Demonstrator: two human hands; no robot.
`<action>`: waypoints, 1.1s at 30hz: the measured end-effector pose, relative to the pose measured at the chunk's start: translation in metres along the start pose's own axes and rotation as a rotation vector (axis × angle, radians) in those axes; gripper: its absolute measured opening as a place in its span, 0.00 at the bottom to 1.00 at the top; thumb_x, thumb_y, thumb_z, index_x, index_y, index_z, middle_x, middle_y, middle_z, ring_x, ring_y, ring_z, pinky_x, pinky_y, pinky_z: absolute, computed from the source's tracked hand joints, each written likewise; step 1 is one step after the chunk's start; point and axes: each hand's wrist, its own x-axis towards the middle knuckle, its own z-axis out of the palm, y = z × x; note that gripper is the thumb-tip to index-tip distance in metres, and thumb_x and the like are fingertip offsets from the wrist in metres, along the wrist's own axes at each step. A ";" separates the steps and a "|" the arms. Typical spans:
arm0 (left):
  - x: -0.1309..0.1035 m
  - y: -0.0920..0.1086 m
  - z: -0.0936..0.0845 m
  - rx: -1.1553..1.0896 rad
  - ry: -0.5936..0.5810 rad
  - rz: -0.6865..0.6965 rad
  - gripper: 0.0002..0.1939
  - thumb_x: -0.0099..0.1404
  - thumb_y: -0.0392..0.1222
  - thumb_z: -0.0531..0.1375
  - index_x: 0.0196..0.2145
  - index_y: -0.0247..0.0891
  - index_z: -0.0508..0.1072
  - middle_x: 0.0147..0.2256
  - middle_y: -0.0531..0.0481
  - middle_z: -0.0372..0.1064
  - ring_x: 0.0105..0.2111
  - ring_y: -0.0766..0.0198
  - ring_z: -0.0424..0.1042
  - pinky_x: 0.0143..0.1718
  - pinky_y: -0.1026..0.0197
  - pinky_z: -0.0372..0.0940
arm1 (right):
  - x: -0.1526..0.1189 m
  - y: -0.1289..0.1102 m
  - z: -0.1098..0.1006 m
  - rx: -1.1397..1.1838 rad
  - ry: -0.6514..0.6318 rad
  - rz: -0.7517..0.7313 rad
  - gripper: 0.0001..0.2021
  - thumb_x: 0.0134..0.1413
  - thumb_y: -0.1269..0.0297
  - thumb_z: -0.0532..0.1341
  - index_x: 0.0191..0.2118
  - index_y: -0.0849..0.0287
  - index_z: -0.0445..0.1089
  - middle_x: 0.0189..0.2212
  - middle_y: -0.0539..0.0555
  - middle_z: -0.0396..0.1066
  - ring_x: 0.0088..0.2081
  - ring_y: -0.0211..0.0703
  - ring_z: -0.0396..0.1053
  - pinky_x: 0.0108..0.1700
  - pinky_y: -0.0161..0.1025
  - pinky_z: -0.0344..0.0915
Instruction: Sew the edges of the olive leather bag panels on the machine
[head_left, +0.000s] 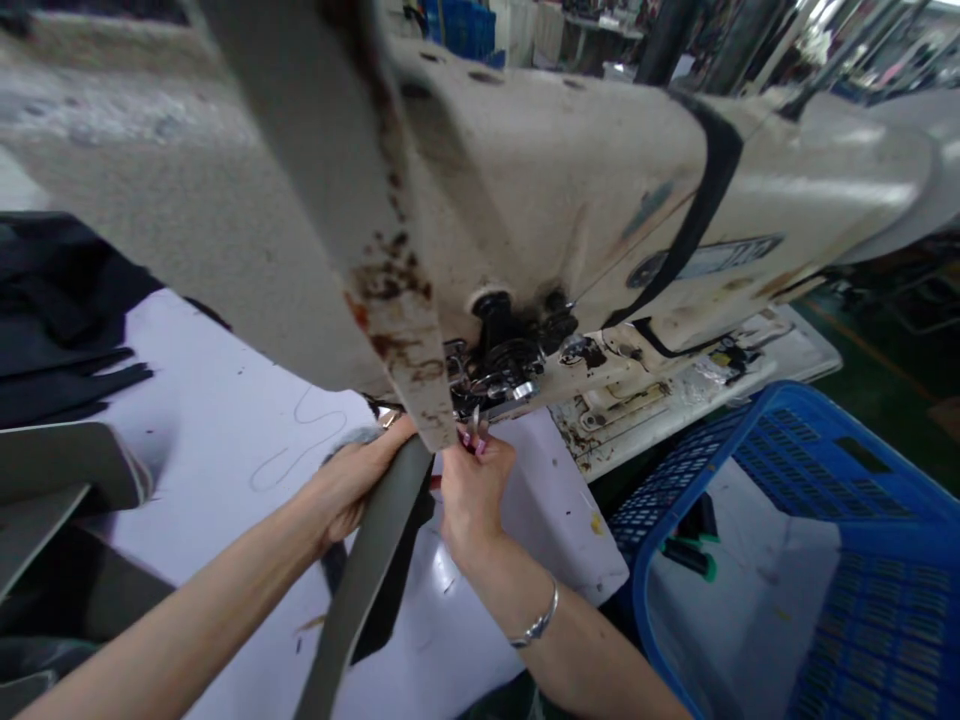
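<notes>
Strip point(364, 580), head view. The smooth, matt grey-green band runs between the two forearms, its near end leaving the lower edge and its far end reaching the foot of the machine point(540, 180), where a slanting bar point(345, 200) hides the join. A blackish layer shows along its right side. The left hand point(360, 485) grasps the strip near its upper end, fingers curled around the edge. The right hand point(472, 490), a silver bracelet point(540, 620) at its wrist, is bent inward just below the metal parts point(499, 370); whether it grips anything cannot be told, the pink and shiny details at its fingertips being too small to read.

The machine is of cream enamel, rounded in body, rust-flecked along the bar and bound by a black strap point(705, 190). The bench point(217, 430) is white and smooth, with a loose looping thread point(274, 465). At left lie soft, folded black cloth point(67, 310) and a grey-green piece point(67, 465) with a curved end. At right stands a blue basket point(645, 590) of perforated plastic, containing dark cylinders point(690, 558) with green ends.
</notes>
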 end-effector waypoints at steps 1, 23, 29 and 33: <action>-0.002 -0.006 0.005 -0.001 0.001 0.034 0.17 0.56 0.46 0.73 0.39 0.34 0.77 0.23 0.45 0.75 0.16 0.53 0.73 0.16 0.56 0.70 | 0.001 -0.002 -0.003 0.007 -0.003 0.011 0.18 0.54 0.51 0.67 0.22 0.58 0.70 0.18 0.47 0.66 0.22 0.37 0.61 0.22 0.34 0.58; 0.000 -0.034 0.069 -0.598 0.149 0.442 0.14 0.58 0.37 0.68 0.42 0.42 0.77 0.31 0.57 0.76 0.24 0.69 0.73 0.26 0.70 0.68 | 0.030 -0.039 -0.044 -0.077 -0.271 -0.021 0.18 0.43 0.61 0.70 0.17 0.56 0.61 0.16 0.44 0.62 0.20 0.35 0.57 0.24 0.34 0.56; 0.006 -0.027 0.068 -0.619 0.165 0.439 0.17 0.57 0.33 0.67 0.45 0.41 0.78 0.30 0.57 0.76 0.23 0.69 0.72 0.27 0.70 0.69 | 0.031 -0.041 -0.045 -0.154 -0.274 -0.017 0.17 0.44 0.59 0.71 0.17 0.56 0.64 0.16 0.45 0.63 0.21 0.36 0.58 0.24 0.34 0.56; 0.008 -0.029 0.067 -0.622 0.127 0.451 0.20 0.60 0.34 0.66 0.50 0.43 0.77 0.30 0.57 0.76 0.23 0.69 0.73 0.30 0.69 0.71 | 0.032 -0.037 -0.049 -0.178 -0.278 -0.041 0.16 0.45 0.57 0.72 0.18 0.57 0.69 0.17 0.46 0.67 0.21 0.38 0.62 0.25 0.34 0.58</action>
